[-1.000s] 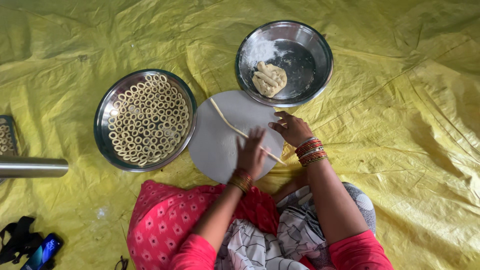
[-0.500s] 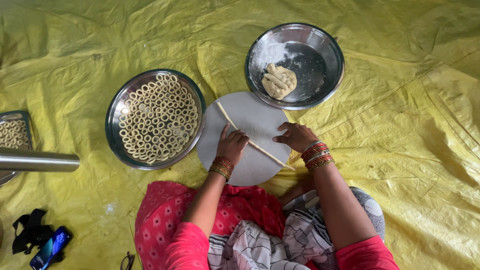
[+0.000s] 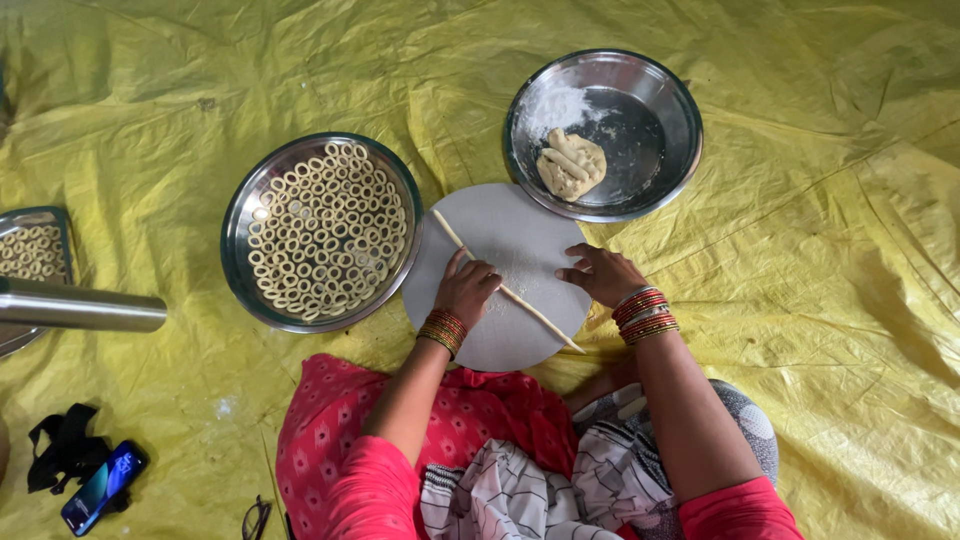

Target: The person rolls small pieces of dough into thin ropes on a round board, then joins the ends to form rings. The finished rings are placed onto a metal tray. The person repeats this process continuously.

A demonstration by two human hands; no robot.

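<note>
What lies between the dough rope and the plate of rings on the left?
Nothing visible does. The rope lies on the round board under the left hand, and its upper end nearly reaches the rim of the plate beside the board.

Only one screen in your view: a phone (image 3: 103, 488) lying flat on the yellow sheet (image 3: 820, 300) at the lower left, well away from your knees. It is a slim rectangle, tilted on a diagonal, with a glossy dark-blue face and a thin red edge. It rests just beside a black strap (image 3: 62, 447), touching or nearly so. Whether the display is lit cannot be told. You have no packages, labels or signs around you.
</note>
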